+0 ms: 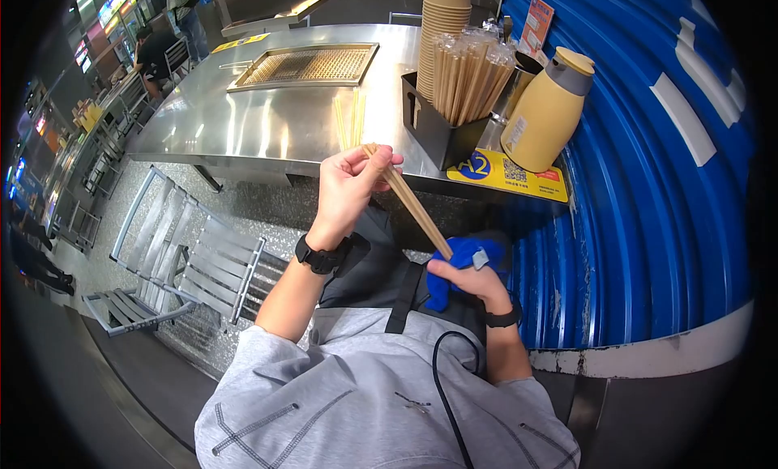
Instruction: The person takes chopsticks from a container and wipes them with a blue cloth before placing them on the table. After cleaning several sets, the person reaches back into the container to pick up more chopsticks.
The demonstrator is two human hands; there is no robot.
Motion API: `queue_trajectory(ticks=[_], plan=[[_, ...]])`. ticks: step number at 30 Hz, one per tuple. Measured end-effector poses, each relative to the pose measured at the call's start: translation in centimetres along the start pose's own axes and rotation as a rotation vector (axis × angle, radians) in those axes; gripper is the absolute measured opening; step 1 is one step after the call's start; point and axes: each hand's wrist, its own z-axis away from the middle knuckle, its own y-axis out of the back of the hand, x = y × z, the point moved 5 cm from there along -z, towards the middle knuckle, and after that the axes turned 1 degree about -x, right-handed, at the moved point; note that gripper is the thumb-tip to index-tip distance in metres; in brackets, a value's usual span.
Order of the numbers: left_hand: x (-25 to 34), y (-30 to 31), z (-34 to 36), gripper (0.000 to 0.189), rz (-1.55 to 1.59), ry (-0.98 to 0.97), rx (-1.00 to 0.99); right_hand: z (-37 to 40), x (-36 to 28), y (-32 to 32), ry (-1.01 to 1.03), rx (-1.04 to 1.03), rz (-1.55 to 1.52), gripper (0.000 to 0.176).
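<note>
My left hand [348, 181] pinches one end of a small bundle of wooden chopsticks [409, 198] between thumb and fingers, near the table's front edge. The bundle slants down to my right hand [472, 279], which is closed around a blue cloth [468, 253] at the other end of the sticks. Part of the cloth hangs below that hand. More chopsticks [350, 119] lie on the metal table [211, 129] just beyond my left hand.
A black holder [438, 133] contains wrapped chopsticks [470, 72], beside stacked paper cups [444, 40] and a yellow jug [549, 108]. A grill mesh [312, 66] is set in the table. Folding chairs [182, 250] stand left; a blue corrugated wall [648, 193] rises right.
</note>
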Motion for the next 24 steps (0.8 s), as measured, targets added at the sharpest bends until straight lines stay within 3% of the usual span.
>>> queue_trajectory(ticks=[1,3,5,8,11,14,15,17,19,24], plan=[[-0.2,0.2,0.0,0.026,0.016,-0.016,0.019,-0.5,1.5,1.1,-0.054,-0.051,0.019,0.028],[0.0,0.4,-0.1,0.025,0.024,-0.06,0.061,0.0,0.0,2.8,0.053,0.26,-0.081,0.026],[0.6,0.4,0.1,0.024,0.01,-0.112,0.107,0.3,-1.0,4.7,0.101,0.386,-0.065,0.034],[1.1,0.3,0.4,0.022,-0.025,-0.159,0.144,0.0,-2.6,6.0,0.2,0.404,-0.132,0.048],[0.6,-0.9,0.8,0.02,-0.081,-0.172,0.063,-0.8,-2.8,5.2,0.257,0.485,-0.454,0.052],[-0.8,-4.1,1.8,0.015,-0.067,-0.136,-0.023,-1.6,-5.9,1.6,0.384,0.444,-0.017,0.053],[-1.1,-4.7,2.0,0.015,-0.066,-0.131,-0.069,-2.4,-6.1,0.1,0.584,0.489,0.206,0.053],[-1.2,-4.9,2.0,0.016,-0.129,-0.134,-0.115,-3.6,-5.0,-1.3,0.436,0.474,0.291,0.055],[-2.0,-4.3,1.9,0.016,-0.141,-0.06,-0.164,-3.9,-2.7,-1.4,0.308,0.373,0.149,0.048],[-1.9,-2.9,2.8,0.015,-0.019,0.002,-0.135,-2.3,-1.9,-1.7,0.319,0.325,0.262,0.041]])
